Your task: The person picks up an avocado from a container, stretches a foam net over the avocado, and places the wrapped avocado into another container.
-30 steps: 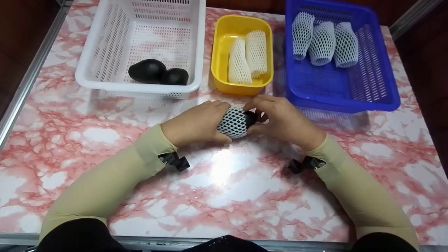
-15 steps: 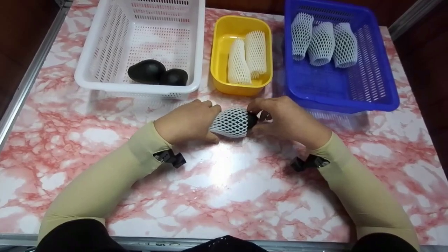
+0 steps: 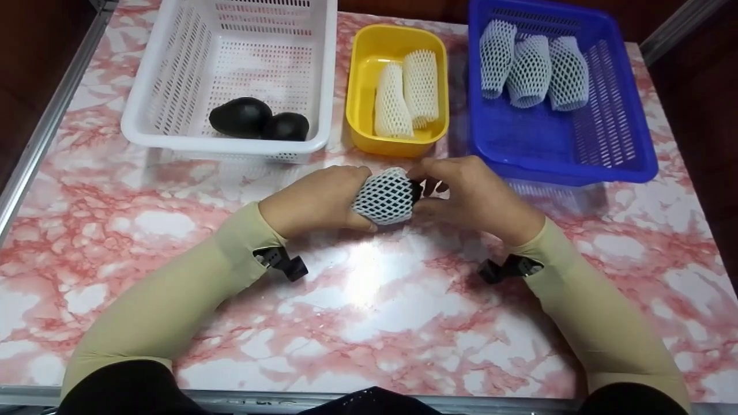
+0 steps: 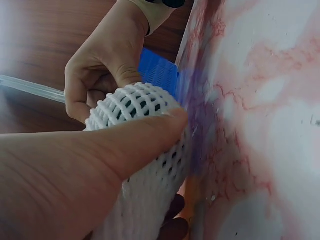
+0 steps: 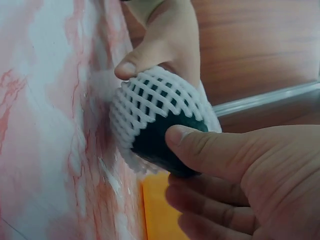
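A dark avocado (image 5: 157,142) lies between both hands, mostly inside a white foam net sleeve (image 3: 383,197). The left hand (image 3: 320,199) grips the sleeved part from the left, its thumb along the net in the left wrist view. At the bare rounded end, the right hand (image 3: 473,196) pinches the avocado, with the thumb on the dark skin beside the sleeve's edge in the right wrist view. The sleeve's other end is hidden by the left hand in the head view.
A white basket (image 3: 230,144) at the back left holds two dark avocados (image 3: 241,117). Two foam sleeves (image 3: 421,86) lie in a yellow bin (image 3: 398,148) at the back middle. A blue basket (image 3: 530,138) at the back right has three net-covered pieces (image 3: 529,72).
The left hand slid left along the sleeve, then came back over it. Slightly less of the avocado's dark end shows. The right hand stays at that end.
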`<state>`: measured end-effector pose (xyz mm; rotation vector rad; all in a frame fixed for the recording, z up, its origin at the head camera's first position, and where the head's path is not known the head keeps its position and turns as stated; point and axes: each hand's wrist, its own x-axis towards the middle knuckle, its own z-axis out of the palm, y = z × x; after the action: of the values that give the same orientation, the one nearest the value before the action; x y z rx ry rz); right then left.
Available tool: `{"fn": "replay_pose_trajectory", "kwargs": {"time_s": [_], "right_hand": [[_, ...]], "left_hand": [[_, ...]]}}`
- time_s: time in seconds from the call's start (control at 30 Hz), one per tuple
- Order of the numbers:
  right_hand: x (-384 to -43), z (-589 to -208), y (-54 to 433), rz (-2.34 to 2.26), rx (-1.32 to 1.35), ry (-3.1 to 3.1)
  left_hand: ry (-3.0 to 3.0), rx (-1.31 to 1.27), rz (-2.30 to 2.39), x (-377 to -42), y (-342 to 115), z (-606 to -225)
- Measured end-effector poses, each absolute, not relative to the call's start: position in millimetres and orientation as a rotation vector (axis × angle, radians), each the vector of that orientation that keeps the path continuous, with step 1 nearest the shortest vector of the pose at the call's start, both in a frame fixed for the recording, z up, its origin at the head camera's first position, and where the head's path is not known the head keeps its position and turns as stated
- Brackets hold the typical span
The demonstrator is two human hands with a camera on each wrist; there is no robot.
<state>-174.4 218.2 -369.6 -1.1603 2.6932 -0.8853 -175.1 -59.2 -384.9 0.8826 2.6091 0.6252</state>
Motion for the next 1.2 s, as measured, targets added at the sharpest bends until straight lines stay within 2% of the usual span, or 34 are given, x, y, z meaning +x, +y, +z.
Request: {"fn": "replay_pose_trajectory", "kwargs": {"time_s": [0.47,0.77,1.0,1.2], "right_hand": [[-173.8,-379.3,211.6,-1.036,-1.252,2.812],[-178.4,-379.4,214.7,-0.891,-1.143,2.743],[-178.6,-377.9,217.2,-0.855,-1.120,2.688],[-178.5,-381.3,217.0,-0.883,-1.232,2.746]], "left_hand": [[2.555,0.911,0.991,-176.2,-55.5,-391.4],[2.629,0.922,0.652,-176.7,-56.7,-389.5],[2.630,0.940,0.628,-178.0,-61.1,-384.8],[2.592,0.945,0.724,-178.3,-57.7,-388.2]]}}
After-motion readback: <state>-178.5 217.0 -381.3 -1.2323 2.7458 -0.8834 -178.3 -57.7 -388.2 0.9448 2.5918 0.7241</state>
